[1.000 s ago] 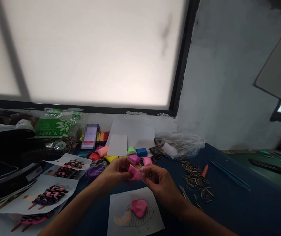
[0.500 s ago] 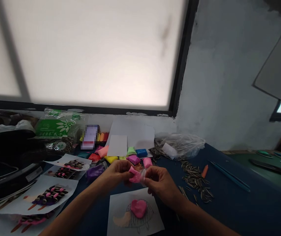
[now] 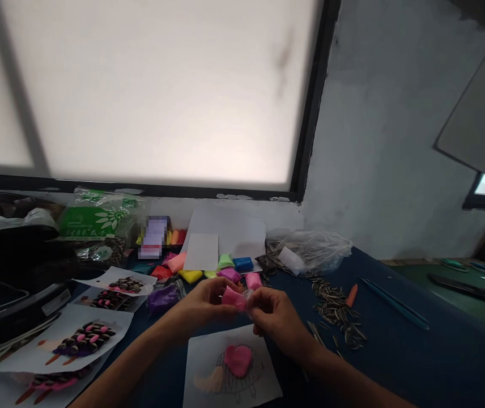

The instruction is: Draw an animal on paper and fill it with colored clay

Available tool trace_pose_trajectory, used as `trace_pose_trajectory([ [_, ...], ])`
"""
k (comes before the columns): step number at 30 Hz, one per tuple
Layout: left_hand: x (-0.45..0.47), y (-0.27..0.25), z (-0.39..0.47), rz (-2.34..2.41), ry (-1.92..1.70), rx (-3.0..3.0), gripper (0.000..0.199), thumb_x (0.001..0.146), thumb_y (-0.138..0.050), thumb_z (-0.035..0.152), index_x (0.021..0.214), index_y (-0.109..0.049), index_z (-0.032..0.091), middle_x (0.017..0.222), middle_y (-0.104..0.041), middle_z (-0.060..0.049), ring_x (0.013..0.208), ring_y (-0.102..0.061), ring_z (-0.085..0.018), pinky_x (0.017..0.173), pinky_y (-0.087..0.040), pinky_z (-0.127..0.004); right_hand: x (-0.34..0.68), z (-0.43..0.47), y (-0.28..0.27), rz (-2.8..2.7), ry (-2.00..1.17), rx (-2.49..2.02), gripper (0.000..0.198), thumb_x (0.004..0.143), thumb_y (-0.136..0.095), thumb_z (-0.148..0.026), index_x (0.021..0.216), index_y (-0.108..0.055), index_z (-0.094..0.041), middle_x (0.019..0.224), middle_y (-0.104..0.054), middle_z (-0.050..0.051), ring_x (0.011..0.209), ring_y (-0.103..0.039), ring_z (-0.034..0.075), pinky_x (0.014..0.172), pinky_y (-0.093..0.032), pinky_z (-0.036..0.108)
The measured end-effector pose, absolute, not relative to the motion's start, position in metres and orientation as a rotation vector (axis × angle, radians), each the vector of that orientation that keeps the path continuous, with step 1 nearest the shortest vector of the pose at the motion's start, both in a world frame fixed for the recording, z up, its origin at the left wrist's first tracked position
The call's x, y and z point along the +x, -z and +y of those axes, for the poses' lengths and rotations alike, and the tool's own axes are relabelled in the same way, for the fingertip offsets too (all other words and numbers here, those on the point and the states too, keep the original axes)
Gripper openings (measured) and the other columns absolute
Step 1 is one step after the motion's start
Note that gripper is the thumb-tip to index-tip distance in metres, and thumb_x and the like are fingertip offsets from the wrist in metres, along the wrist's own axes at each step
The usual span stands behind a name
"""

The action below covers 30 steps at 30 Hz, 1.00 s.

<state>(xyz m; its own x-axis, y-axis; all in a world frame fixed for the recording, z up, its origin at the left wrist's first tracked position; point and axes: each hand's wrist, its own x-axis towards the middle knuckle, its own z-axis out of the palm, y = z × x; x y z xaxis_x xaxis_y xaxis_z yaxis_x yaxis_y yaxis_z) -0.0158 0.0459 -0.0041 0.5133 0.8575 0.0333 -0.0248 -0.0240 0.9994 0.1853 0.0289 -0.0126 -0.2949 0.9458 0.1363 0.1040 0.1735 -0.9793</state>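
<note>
Between my two hands is a small plastic packet of pink modelling clay [image 3: 233, 298]. My left hand [image 3: 209, 303] pinches its pink left part, and my right hand [image 3: 273, 315] grips the clear wrapper at its right end. Just below them lies a white sheet with a pencil drawing [image 3: 208, 391] of a rounded, striped animal. A flattened lump of pink clay [image 3: 238, 361] covers part of the drawn body, and a peach-coloured patch [image 3: 211, 381] fills the head end. Some fingertips are hidden behind the packet.
Finished animal pictures with seeds [image 3: 85, 340] lie at left. Behind my hands are several coloured clay packets [image 3: 190, 276], a phone [image 3: 153, 238] and white cards [image 3: 201, 252]. Loose sunflower seeds [image 3: 338, 311], an orange stick [image 3: 352, 295] and blue tweezers [image 3: 395, 303] lie at right.
The pink packet has turned slightly between my hands, and my left fingers have shifted on it. Both hands keep their hold. The view has moved very slightly.
</note>
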Motion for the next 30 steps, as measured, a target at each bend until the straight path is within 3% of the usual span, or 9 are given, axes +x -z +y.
trace_pose_trajectory([
  [5,-0.016,0.006,0.047,0.772,-0.847,1.425,0.038,0.066,-0.086,0.028,0.095,-0.064,0.018,0.089,-0.067,-0.001,0.084,-0.064,-0.019,0.071,-0.048,-0.028,0.185,0.023,0.006,-1.635,-1.205,-0.998,0.019,0.079,-0.075,-0.034,0.081,-0.068,-0.016,0.071,-0.062,-0.002,0.052,-0.051,0.008,0.048,-0.045,0.022],
  [9,-0.020,0.011,0.051,0.831,-0.785,1.435,0.037,0.067,-0.084,0.024,0.097,-0.064,0.017,0.076,-0.067,0.001,0.068,-0.064,-0.016,0.062,-0.048,-0.027,0.184,0.018,-0.002,-1.714,-1.209,-0.944,0.024,0.086,-0.073,-0.041,0.088,-0.075,-0.016,0.087,-0.070,0.003,0.057,-0.052,0.009,0.051,-0.047,0.023],
  [12,-0.021,0.015,0.054,0.850,-0.740,1.468,0.033,0.072,-0.085,0.025,0.095,-0.063,0.017,0.070,-0.066,0.004,0.059,-0.063,-0.015,0.056,-0.048,-0.026,0.184,0.018,-0.003,-1.798,-1.196,-0.942,0.026,0.091,-0.070,-0.042,0.091,-0.079,-0.018,0.084,-0.069,0.002,0.055,-0.051,0.009,0.050,-0.047,0.022],
  [15,-0.021,0.015,0.055,0.852,-0.750,1.494,0.035,0.077,-0.085,0.035,0.095,-0.061,0.017,0.070,-0.066,0.003,0.055,-0.063,-0.014,0.053,-0.049,-0.026,0.185,0.019,-0.002,-1.837,-1.197,-0.949,0.025,0.091,-0.070,-0.041,0.095,-0.081,-0.019,0.080,-0.067,0.001,0.053,-0.051,0.008,0.049,-0.047,0.021],
  [18,-0.018,0.012,0.053,0.852,-0.789,1.504,0.047,0.069,-0.088,0.048,0.091,-0.060,0.017,0.066,-0.067,0.002,0.050,-0.061,-0.014,0.049,-0.046,-0.025,0.186,0.018,-0.003,-1.869,-1.220,-0.924,0.025,0.093,-0.068,-0.041,0.098,-0.082,-0.021,0.084,-0.069,0.002,0.057,-0.054,0.009,0.052,-0.049,0.021],
  [23,-0.015,0.007,0.051,0.853,-0.758,1.531,0.044,0.070,-0.084,0.053,0.078,-0.060,0.018,0.063,-0.066,0.001,0.044,-0.057,-0.012,0.042,-0.042,-0.023,0.186,0.017,-0.004,-1.876,-1.234,-0.889,0.021,0.095,-0.066,-0.037,0.102,-0.082,-0.023,0.084,-0.072,0.001,0.061,-0.057,0.011,0.054,-0.051,0.021],
  [26,-0.017,0.005,0.050,0.847,-0.713,1.539,0.044,0.073,-0.083,0.055,0.078,-0.063,0.016,0.062,-0.067,0.000,0.047,-0.061,-0.014,0.045,-0.046,-0.024,0.184,0.018,-0.002,-1.815,-1.213,-0.923,0.024,0.092,-0.070,-0.039,0.103,-0.081,-0.021,0.085,-0.073,0.002,0.058,-0.057,0.011,0.052,-0.050,0.022],
  [30,-0.022,0.001,0.048,0.799,-0.673,1.542,0.049,0.073,-0.084,0.058,0.087,-0.073,0.013,0.071,-0.073,-0.005,0.066,-0.071,-0.019,0.063,-0.055,-0.028,0.184,0.021,0.003,-1.725,-1.152,-0.997,0.028,0.092,-0.067,-0.039,0.105,-0.079,-0.017,0.079,-0.069,0.001,0.051,-0.055,0.008,0.049,-0.048,0.021],
])
